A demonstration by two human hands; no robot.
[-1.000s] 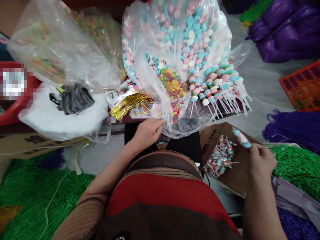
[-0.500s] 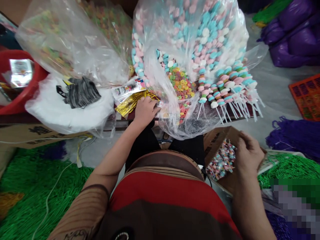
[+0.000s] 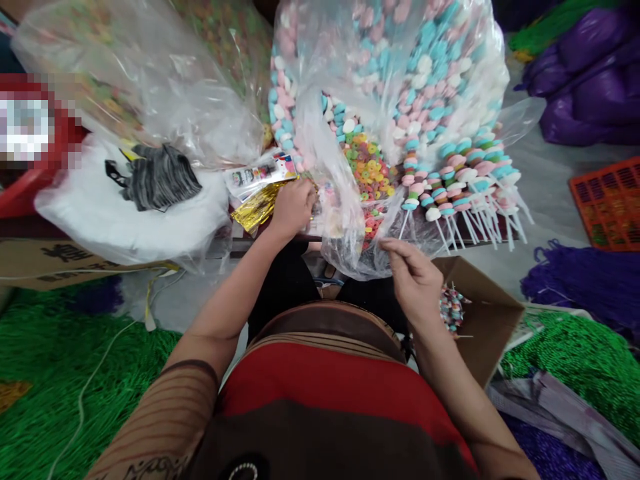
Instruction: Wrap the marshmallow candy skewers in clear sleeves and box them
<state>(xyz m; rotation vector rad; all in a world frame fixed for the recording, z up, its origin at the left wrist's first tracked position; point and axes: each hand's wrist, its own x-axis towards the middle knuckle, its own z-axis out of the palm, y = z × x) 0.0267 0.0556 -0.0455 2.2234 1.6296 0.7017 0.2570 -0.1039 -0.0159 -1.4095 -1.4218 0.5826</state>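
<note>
My left hand [image 3: 295,205] rests with bent fingers at the right end of the gold twist ties [image 3: 257,208], beside printed bags [image 3: 260,175]; what its fingertips hold, if anything, is hidden. My right hand [image 3: 415,277] is closed in a pinch in front of the table edge, near the clear bag with candy rings [image 3: 370,167]; nothing can be made out between its fingertips. Candy skewers [image 3: 453,177] on white sticks lie to the right of that bag. Below them, an open cardboard box [image 3: 483,313] holds wrapped candy skewers [image 3: 451,308], partly behind my right forearm.
A large bag of pink, blue and white candies [image 3: 430,67] stands at the back. Striped gloves [image 3: 163,177] lie on a white bag [image 3: 135,230] at left, near a red basin [image 3: 65,143]. Green strands [image 3: 100,373] and an orange crate [image 3: 607,203] are on the floor.
My right hand has moved left and up from above the cardboard box to the table edge by the candy ring bag. My left hand has barely moved. The view has shifted slightly.
</note>
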